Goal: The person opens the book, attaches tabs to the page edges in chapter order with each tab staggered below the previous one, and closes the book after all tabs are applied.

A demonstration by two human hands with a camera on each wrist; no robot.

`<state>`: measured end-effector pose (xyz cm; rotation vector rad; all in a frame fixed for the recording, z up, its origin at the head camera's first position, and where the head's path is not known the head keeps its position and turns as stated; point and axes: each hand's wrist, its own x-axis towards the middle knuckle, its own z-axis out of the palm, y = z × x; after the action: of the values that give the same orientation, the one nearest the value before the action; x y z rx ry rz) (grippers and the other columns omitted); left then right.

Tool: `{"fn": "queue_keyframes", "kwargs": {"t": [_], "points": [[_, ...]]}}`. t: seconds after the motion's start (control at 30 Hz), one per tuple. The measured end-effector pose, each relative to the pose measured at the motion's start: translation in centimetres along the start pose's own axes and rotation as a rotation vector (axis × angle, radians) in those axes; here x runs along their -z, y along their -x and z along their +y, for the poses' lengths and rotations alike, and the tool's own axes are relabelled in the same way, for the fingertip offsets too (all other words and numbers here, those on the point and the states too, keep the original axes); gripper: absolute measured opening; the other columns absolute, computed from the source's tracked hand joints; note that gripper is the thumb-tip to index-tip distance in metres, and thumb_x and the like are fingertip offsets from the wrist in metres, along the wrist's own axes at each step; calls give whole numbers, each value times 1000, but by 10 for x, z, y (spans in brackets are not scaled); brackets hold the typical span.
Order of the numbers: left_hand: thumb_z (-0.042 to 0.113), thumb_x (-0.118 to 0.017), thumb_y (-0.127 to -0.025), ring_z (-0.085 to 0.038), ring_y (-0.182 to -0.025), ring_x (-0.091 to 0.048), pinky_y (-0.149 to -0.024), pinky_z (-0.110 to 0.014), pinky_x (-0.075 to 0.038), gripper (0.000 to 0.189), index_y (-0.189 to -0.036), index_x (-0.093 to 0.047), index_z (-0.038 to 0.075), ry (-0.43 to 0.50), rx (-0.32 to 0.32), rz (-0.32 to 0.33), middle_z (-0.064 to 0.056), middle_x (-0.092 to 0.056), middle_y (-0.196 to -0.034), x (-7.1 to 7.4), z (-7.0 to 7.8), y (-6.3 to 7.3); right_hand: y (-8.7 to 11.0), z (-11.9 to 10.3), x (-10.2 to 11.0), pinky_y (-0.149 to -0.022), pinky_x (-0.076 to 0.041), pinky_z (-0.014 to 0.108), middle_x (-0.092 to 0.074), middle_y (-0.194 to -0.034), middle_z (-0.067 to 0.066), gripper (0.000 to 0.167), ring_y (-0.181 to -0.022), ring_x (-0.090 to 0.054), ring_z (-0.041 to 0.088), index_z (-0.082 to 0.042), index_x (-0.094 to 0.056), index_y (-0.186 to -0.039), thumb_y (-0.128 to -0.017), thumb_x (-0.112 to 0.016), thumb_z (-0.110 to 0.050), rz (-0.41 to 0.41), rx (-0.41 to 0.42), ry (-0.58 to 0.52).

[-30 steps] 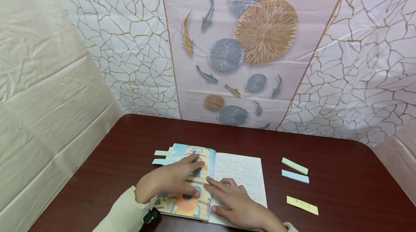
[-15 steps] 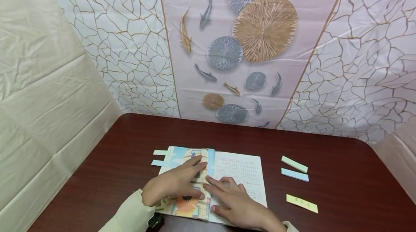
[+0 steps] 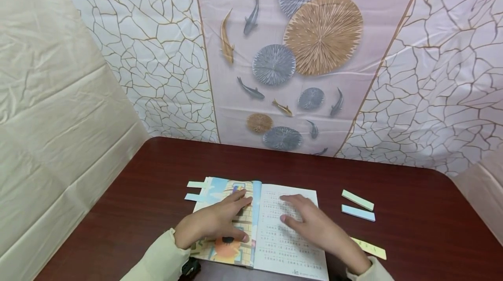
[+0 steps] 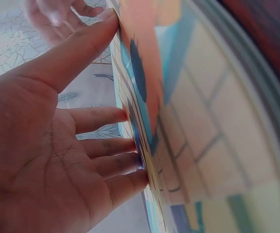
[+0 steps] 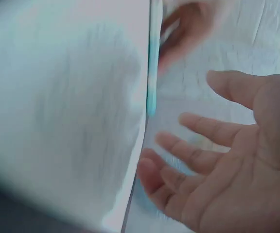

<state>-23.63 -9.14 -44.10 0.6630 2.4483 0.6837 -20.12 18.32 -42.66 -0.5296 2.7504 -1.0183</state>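
Note:
An open book [image 3: 291, 254] lies on the dark red table, an illustrated page on the left and a page of printed text on the right. My left hand [image 3: 216, 220] rests its spread fingertips on the picture page; the left wrist view shows thumb and fingers [image 4: 113, 187] touching the paper. Over the text page is my right hand [image 3: 314, 224], fingers loosely extended and holding nothing. In the right wrist view this hand [image 5: 218, 170] appears apart from the page, except that the lowest fingers' contact is hard to tell. Two sticky tabs, pale green [image 3: 196, 184] and pale blue [image 3: 193, 197], stick out from the book's left edge.
Right of the book lie a green sticky-note pad [image 3: 357, 200], a blue pad [image 3: 358, 213] and a yellow pad [image 3: 371, 248], the last partly behind my right forearm. A patterned cloth [image 3: 177, 53] hangs behind the table [image 3: 173, 158].
My right hand has lifted off the area by the book's fold and moved right over the text page. My left hand shifted slightly right, then stayed on the picture page.

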Motion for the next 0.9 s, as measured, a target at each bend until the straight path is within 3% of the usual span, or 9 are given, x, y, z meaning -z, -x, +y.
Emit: {"fn": "queue_keyframes", "kwargs": {"t": [0.17, 0.3, 0.47, 0.67, 0.9], "points": [[39, -86, -90, -28, -163, -15, -117, -55, -40, 94, -166, -35, 20, 21, -2, -3, -4, -12, -177, 0, -1, -1, -5, 25, 19, -109, -42, 68, -47, -154, 28, 71, -144, -40, 51, 1, -48, -154, -98, -77, -33, 26, -171, 96], [38, -86, -90, -28, -163, -16, -117, -54, -41, 92, -166, -35, 20, 42, -2, -9, -4, -13, -177, 0, -1, 0, -7, 39, 27, -108, -39, 72, -37, -159, 34, 90, -147, -29, 59, 4, -39, -159, -94, -81, -42, 29, -227, 119], [38, -86, -90, -28, -163, -14, -117, -55, -41, 92, -165, -36, 20, 46, 8, -12, -3, -12, -177, 0, 0, 0, -10, 50, 28, -108, -39, 72, -36, -159, 36, 101, -146, -28, 61, 5, -36, -160, -88, -86, -45, 30, -240, 150], [38, -86, -90, -28, -163, -14, -117, -55, -40, 92, -165, -36, 20, 47, 3, -11, -3, -12, -177, 1, 0, 0, -9, 53, 25, -109, -38, 70, -35, -159, 33, 109, -145, -30, 54, 7, -34, -160, -84, -88, -50, -4, -218, 173], [38, -86, -90, -29, -163, -13, -117, -56, -40, 93, -166, -35, 20, 52, 0, -16, -3, -11, -177, 1, -1, 1, -6, 47, 21, -109, -35, 70, -40, -158, 28, 104, -141, -37, 49, 7, -40, -158, -85, -87, -51, -55, -217, 293]]}}
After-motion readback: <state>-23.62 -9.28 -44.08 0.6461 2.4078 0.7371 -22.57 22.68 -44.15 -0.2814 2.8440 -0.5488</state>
